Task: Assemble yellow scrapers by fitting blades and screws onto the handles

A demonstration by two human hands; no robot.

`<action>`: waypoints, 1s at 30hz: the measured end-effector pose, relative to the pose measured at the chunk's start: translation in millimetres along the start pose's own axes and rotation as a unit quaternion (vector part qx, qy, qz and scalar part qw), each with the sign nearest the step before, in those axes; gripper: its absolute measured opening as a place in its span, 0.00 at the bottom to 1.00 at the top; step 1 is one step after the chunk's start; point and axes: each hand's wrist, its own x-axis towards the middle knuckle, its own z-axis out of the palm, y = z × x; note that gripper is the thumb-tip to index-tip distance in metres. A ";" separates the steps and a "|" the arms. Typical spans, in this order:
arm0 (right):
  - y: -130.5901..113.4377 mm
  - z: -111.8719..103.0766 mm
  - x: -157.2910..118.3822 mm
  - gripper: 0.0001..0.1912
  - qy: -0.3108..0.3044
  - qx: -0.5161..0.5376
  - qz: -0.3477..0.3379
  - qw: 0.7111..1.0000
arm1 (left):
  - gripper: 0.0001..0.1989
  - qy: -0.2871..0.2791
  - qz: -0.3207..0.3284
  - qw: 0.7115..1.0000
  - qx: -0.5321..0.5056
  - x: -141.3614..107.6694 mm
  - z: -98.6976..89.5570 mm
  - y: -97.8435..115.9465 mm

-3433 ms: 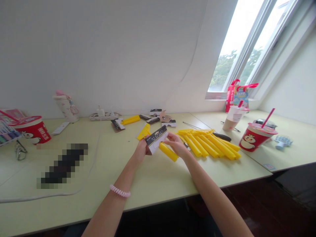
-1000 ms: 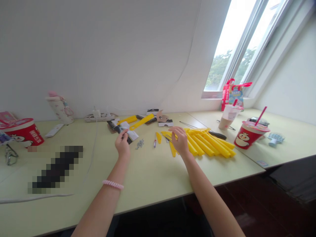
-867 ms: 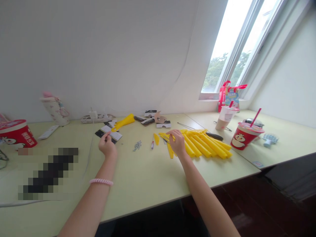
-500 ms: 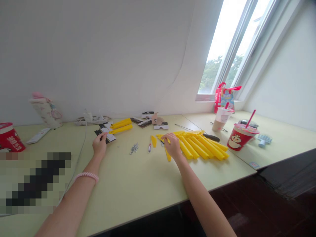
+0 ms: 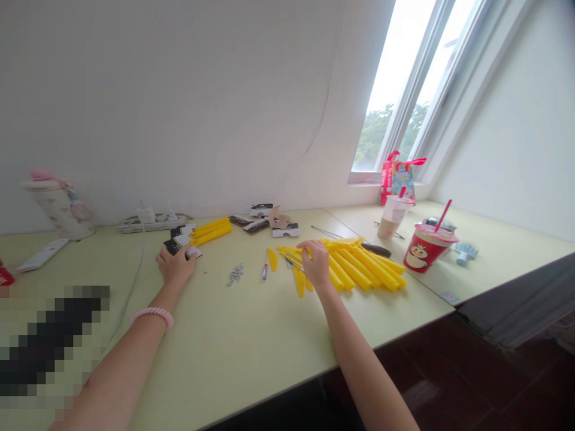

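My left hand is around a small stack of black-and-white cardboard cards, thumb on the right side and fingers on the left. Yellow tube-like handles lie on the far side of those cards. On the right, my right hand is curled over the narrow end of a yellow plastic piece; its fingertips are partly hidden. Beside it lie a pile of long yellow handles, thin metal strips and flat yellow pointed pieces. Between my hands are a heap of small screws and a small screwdriver.
Torn cardboard packaging lies near the wall. A power strip and a bottle stand at the back left. At right are a red cup, a clear cup and a black-handled tool. A white cable crosses the left side.
The view has turned slightly right. My left hand has gone from pinching the cards' edge to spanning the stack. My right hand stays at the yellow pieces, where metal strips now show.
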 end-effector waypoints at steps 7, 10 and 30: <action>18.1 -16.3 2.4 0.15 -0.045 -0.214 0.179 0.959 | 0.17 0.104 0.083 0.990 -0.044 -17.6 -9.0 12.3; 23.1 -25.0 3.2 0.18 -0.056 -0.274 0.235 0.931 | 0.15 0.139 0.129 0.978 -0.086 -27.9 -17.7 26.8; -30.5 -6.0 -5.1 0.18 -0.058 -0.015 0.067 0.996 | 0.18 -0.186 0.057 0.841 -0.505 -132.2 -28.2 145.3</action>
